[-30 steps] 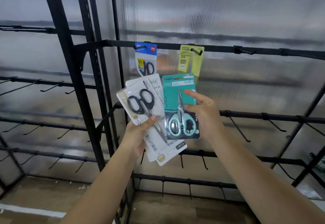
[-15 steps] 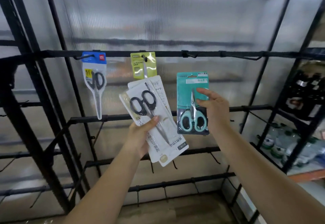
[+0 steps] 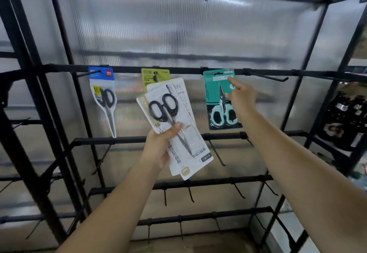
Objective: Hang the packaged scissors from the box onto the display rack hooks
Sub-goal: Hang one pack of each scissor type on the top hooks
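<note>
two packs already hang on the top bar [image 3: 178, 69]: a blue pack [image 3: 101, 86] to the left and a yellow pack [image 3: 154, 77] in the middle, its lower part hidden behind what i hold. a third, the teal pack [image 3: 217, 94], is up against the same bar further right, its top edge at the bar where a hook should be. i can't see from here whether the hole is seated on the hook or only pressed near it.

my right hand [image 3: 241, 98] is on the teal pack. the forefinger is stretched up onto the card near its top, the other fingers lie loose against its face, and i can't tell whether the thumb pinches the card from behind. the pack hangs upright, long axis vertical, scissor tips pointing up.

my left hand [image 3: 160, 147] grips a fan of white packs [image 3: 174, 121], thumb across the front over the black-handled scissors. they tilt, tops leaning up and to the left, bottoms down to the right. there look to be two or three; i can't count them surely.

the next free hook [image 3: 268, 76] sticks out from the bar just right of the teal pack. it lies up and to the right of the white packs, and my right hand is the nearer one to it. i judge the next pack should pass from left to right hand, then be turned upright so its hole meets the hook tip head-on.
</note>
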`<act>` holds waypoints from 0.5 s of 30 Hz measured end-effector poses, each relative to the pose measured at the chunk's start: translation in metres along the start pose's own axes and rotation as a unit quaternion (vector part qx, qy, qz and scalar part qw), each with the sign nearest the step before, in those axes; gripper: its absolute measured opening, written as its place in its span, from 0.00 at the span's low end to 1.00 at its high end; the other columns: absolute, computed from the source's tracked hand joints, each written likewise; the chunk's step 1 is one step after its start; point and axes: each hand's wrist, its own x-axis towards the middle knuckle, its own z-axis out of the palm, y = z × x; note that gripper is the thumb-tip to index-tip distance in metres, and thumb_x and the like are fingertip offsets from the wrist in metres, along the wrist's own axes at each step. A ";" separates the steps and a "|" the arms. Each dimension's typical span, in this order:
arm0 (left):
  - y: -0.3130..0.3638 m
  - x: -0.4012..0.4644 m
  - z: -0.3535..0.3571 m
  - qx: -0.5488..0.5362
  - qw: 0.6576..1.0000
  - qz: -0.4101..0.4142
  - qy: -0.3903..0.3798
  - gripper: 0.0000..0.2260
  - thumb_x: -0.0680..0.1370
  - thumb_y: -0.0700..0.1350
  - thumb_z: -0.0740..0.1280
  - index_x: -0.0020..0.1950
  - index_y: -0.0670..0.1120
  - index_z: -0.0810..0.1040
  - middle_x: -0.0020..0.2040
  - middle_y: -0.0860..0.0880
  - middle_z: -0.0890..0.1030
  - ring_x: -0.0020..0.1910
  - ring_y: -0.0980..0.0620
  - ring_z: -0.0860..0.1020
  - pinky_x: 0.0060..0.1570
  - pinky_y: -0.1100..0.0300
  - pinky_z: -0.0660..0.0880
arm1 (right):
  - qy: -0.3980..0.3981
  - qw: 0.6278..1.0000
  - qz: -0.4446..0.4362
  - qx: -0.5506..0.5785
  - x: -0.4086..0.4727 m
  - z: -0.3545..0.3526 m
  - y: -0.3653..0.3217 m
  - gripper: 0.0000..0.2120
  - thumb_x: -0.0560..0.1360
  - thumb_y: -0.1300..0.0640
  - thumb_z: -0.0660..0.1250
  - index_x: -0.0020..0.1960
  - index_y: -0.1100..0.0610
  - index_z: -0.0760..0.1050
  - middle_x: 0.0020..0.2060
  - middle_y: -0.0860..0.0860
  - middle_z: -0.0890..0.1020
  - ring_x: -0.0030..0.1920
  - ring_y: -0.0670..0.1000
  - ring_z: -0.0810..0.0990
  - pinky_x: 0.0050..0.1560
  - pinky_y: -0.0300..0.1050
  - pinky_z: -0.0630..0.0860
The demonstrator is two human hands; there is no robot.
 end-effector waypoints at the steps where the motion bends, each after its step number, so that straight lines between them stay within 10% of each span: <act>1: 0.001 0.001 -0.001 0.001 1.000 0.004 0.000 0.10 0.69 0.38 0.70 0.49 0.45 0.80 0.45 0.48 0.85 0.43 0.49 0.84 0.36 0.57 0.80 | 0.001 1.000 0.000 -0.003 0.002 0.000 0.005 0.24 0.77 0.69 0.60 0.68 0.49 0.70 0.63 0.53 0.75 0.38 0.44 0.78 0.24 0.31 0.70; 15: 0.006 0.001 -0.020 0.040 0.998 0.003 0.046 0.13 0.66 0.41 0.72 0.49 0.45 0.80 0.44 0.47 0.86 0.42 0.48 0.84 0.33 0.57 0.80 | -0.027 1.000 0.000 -0.003 0.024 0.013 0.023 0.26 0.76 0.69 0.60 0.70 0.50 0.67 0.65 0.54 0.73 0.35 0.43 0.78 0.25 0.36 0.74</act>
